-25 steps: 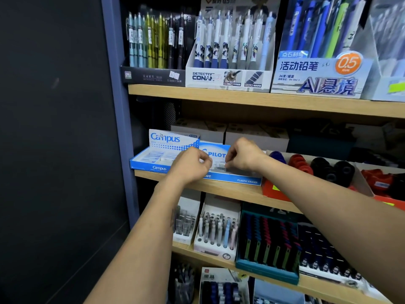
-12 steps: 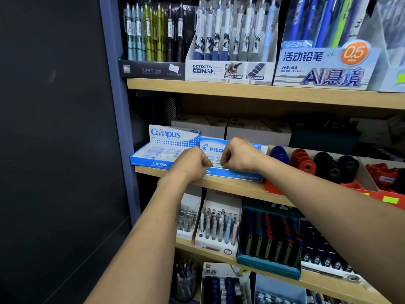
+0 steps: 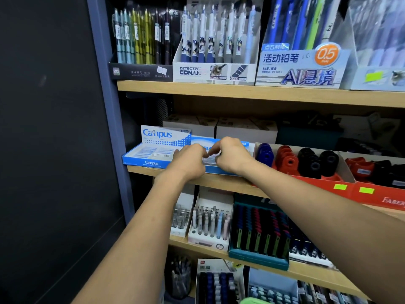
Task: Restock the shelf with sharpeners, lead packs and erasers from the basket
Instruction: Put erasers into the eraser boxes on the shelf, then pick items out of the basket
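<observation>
Erasers (image 3: 158,151) sit in the blue Campus box (image 3: 151,162) at the far left of the middle shelf (image 3: 221,183), w/ a few white-sleeved ones visible inside. Just right of it, touching, is the Pilot eraser box (image 3: 219,170), mostly hidden behind both hands. Left hand (image 3: 189,160) is over that box's left part, fingers curled down & bunched; right hand (image 3: 233,156) is just beside it, fingertips nearly meeting the left's. Between the two grips a small pale eraser (image 3: 209,160) shows, blurred; looks pinched from both sides, but can't tell for sure which grip actually has it. It lies over the Pilot box, at the fingertips, not deep in either palm. Further right: sharpeners (image 3: 298,160) in blue, red & black, in a red tray (image 3: 350,190), well apart from the hands.
</observation>
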The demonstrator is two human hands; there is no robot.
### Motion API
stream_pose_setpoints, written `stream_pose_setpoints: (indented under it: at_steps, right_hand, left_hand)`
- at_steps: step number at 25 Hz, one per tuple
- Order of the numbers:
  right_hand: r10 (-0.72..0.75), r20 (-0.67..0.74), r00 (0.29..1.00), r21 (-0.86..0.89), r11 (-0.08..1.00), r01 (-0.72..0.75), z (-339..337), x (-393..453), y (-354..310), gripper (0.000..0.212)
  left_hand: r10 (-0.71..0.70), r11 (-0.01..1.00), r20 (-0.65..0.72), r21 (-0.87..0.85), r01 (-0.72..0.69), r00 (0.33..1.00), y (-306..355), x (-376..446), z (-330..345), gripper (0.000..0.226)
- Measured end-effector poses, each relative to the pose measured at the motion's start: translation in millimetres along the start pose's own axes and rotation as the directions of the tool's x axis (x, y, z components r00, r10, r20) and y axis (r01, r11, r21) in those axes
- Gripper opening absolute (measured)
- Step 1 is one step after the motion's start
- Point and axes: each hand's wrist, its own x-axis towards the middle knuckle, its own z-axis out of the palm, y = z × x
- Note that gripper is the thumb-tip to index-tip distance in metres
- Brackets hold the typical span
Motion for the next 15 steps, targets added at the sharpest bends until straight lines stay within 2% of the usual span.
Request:
stream_pose_setpoints:
  at_steps: [4,6,8,10,12,15]
  right_hand:
    - [-0.004,-0.090,0.996,0.166,0.986,0.019,-21.3,-49.6,5.4,0.040]
    - [0.015,-0.131,0.991,0.204,0.979,0.012,-31.3,-85.6,18.3,0.034]
    - [0.058,-0.083,0.995,0.212,0.976,-0.039,-26.3,-132.5,43.6,0.026]
    - [0.149,0.037,0.988,0.175,0.973,-0.153,-2.4,-183.9,77.9,0.021]
    - [0.258,0.195,0.946,0.101,0.954,-0.281,37.7,-229.8,118.3,0.024]
    - [0.339,0.421,0.842,-0.010,0.929,-0.369,95.4,-281.9,161.7,0.025]
  left_hand:
    - [0.100,0.995,-0.112,-0.008,-0.101,0.989,38.8,-24.6,-11.0,0.022]
    - [0.195,0.981,-0.096,0.012,-0.195,0.976,61.2,-46.5,-9.2,0.011]
    - [0.293,0.956,0.022,0.018,-0.293,0.956,84.0,-78.2,13.1,0.013]
    - [0.339,0.934,0.232,0.030,-0.355,0.912,103.1,-109.4,55.5,0.013]
    - [0.334,0.915,0.480,0.043,-0.402,0.811,117.6,-136.5,108.3,0.010]
    - [0.292,0.900,0.659,0.056,-0.432,0.693,124.7,-168.8,186.6,0.009]
